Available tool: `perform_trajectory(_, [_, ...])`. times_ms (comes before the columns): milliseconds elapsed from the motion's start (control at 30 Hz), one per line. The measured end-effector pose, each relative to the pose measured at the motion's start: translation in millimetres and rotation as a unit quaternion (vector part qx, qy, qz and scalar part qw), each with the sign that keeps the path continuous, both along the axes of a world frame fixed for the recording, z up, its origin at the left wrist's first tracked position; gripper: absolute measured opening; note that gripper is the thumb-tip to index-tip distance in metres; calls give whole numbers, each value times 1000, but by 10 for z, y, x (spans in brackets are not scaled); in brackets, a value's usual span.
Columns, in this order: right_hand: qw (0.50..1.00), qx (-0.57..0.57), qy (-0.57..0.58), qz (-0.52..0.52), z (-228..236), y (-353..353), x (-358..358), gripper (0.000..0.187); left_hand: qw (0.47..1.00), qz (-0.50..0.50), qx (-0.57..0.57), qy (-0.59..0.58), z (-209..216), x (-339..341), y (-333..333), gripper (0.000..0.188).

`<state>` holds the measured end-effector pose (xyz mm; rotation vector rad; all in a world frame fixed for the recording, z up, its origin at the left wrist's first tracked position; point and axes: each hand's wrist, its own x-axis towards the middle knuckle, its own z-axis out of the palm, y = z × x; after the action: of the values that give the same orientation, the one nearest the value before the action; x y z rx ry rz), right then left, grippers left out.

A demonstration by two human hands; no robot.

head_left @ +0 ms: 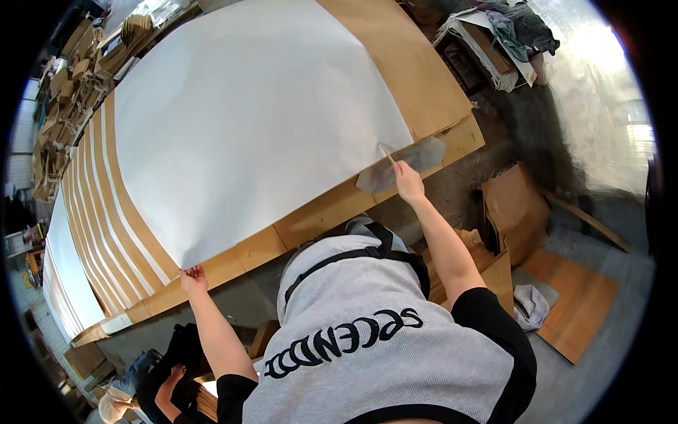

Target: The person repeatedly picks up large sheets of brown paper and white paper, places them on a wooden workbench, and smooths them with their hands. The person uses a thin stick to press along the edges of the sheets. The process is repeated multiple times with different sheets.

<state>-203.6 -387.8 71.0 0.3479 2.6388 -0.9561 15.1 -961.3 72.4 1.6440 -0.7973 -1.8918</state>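
A large white sheet (254, 106) lies over brown sheets on a long wooden table. At its near left corner is my left hand (192, 280), its fingers pinched on the edge of the white sheet. Farther right, my right hand (409, 184) closes round a slim, pale, stick-like handle (387, 153) pointing up over the table's near edge. What the far end of this handle carries is too small to tell. Under it lies a translucent, angular flat piece (429, 155), partly over the table edge.
Fanned brown and white strips (106, 219) cover the table's left part. Cardboard pieces (515, 212) and a wooden board (579, 304) stand at right, near a grey cloth (530, 307). Another person (166, 381) is at the lower left. Cardboard scraps (70, 92) pile up beyond the table.
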Motion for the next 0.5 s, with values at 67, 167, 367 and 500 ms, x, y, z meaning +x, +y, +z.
perform_trajectory(67, [1000,5,22,0,201,32,-18,32,1000,15,1,-7,58,-37,25,23])
perform_trajectory(167, [993,-100,63,24,451,38,-117,22,999,33,25,9,-56,143,-110,22])
perform_trajectory(367, [973,-130,5,192,657,-313,-328,23,985,166,4,52,-219,355,1005,26])
perform_trajectory(500, [909,-176,-83,370,567,-896,-335,21,985,149,68,61,-493,690,2347,20])
